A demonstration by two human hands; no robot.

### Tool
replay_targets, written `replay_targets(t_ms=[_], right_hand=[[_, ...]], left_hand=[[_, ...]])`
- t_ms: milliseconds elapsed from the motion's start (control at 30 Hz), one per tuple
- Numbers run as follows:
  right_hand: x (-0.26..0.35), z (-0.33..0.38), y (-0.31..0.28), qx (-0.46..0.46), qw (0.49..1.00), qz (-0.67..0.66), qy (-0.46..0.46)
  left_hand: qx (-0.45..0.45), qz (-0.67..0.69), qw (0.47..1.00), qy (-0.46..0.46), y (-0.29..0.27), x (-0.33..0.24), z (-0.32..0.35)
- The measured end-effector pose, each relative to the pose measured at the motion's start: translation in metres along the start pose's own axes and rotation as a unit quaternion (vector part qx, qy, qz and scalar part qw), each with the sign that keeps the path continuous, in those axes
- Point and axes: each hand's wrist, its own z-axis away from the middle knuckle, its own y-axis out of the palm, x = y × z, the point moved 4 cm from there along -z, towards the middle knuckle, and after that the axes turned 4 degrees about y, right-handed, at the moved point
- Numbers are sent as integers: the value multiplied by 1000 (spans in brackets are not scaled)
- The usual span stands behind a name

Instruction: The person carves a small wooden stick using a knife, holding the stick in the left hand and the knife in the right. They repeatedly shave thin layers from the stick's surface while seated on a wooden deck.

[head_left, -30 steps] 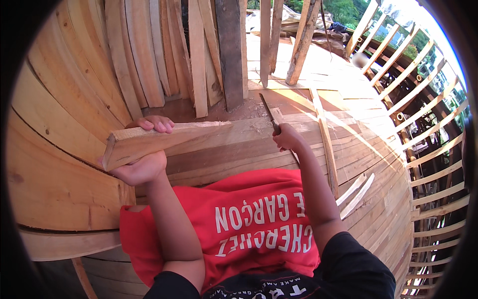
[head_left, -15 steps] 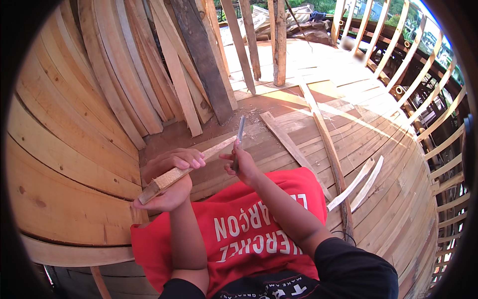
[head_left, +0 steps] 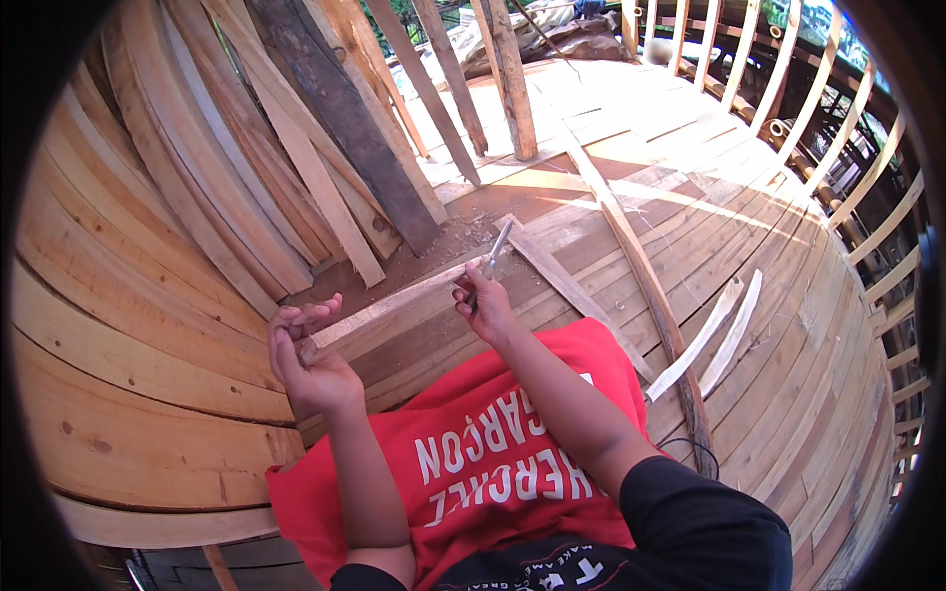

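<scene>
A squared wooden strip (head_left: 394, 303) slants away from me, its pale upper face rough and its near end raised. Cupped at that near end is my left hand (head_left: 320, 369), which supports the strip with the fingers partly stretched and lifted off its upper face. My right hand (head_left: 485, 307) is closed round the dark handle of a slim metal-bladed tool, perhaps a chisel (head_left: 501, 246). Its blade points up and away, close to the strip's far end. Whether the blade touches the wood I cannot tell. Red cloth (head_left: 473, 433) with white lettering lies over my lap.
Curved plank walling (head_left: 148, 394) rises on the left, with boards (head_left: 296, 167) leaning there. Upright posts (head_left: 507, 89) stand ahead. On the plank floor (head_left: 788, 394) lie a flat board (head_left: 562, 281), a long pole (head_left: 631, 241) and two pale curved strips (head_left: 724, 330). Slatted railing runs along the right.
My left hand has moved left and its fingers have lifted off the strip's top. The strip's near end has tilted and shifted away. The tool in my right hand now leans further right.
</scene>
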Motion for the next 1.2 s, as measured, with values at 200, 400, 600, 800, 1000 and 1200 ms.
replay_targets(t_ms=[200,400,600,800,1000,1200], right_hand=[[10,6,0,-58,975,213,1],[0,17,5,-3,930,363,60],[-32,11,5,17,883,460,88],[-41,4,7,0,860,500,104],[-45,-1,1,-5,847,521,109],[-51,-7,-4,-5,844,523,117]], left_hand=[[-104,61,990,-74,-3,-4,8],[77,201,971,99,-45,-22,-25],[50,175,969,167,-73,-63,-39],[4,127,966,224,-84,-75,-40],[-32,115,968,222,-89,-58,-45],[-90,75,966,229,-100,-66,-48]])
